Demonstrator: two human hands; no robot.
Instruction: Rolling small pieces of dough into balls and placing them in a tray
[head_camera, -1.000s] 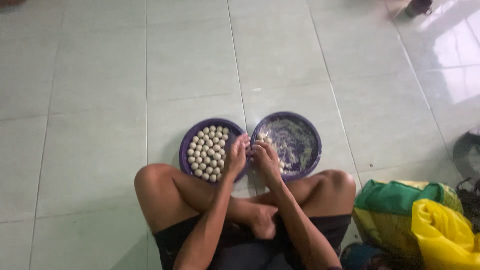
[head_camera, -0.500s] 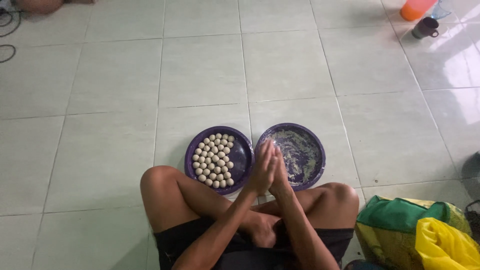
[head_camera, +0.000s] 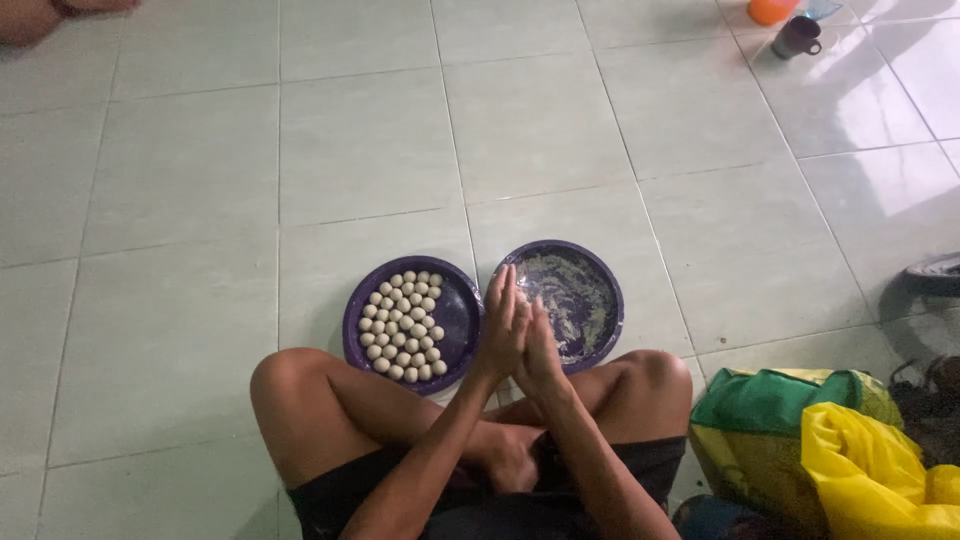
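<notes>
I sit cross-legged on a tiled floor with two purple round plates in front of my knees. The left plate (head_camera: 356, 300) holds several small pale dough balls (head_camera: 404, 325) in rows. The right plate (head_camera: 592, 290) is smeared with white flour and has no balls on it. My left hand (head_camera: 500, 322) and my right hand (head_camera: 541, 352) are pressed palm to palm, fingers straight, just above the gap between the plates. Whatever lies between the palms is hidden.
A green and yellow cloth bundle (head_camera: 815, 440) lies by my right knee. A dark mug (head_camera: 797, 37) and an orange container (head_camera: 770, 9) stand at the far right. A dark round object (head_camera: 935, 273) shows at the right edge. Part of another person (head_camera: 40, 18) is at the top left.
My hands left the rim of the floured plate, where the fingertips were pinching, and came together palm to palm. The camera view tilted up, showing more floor.
</notes>
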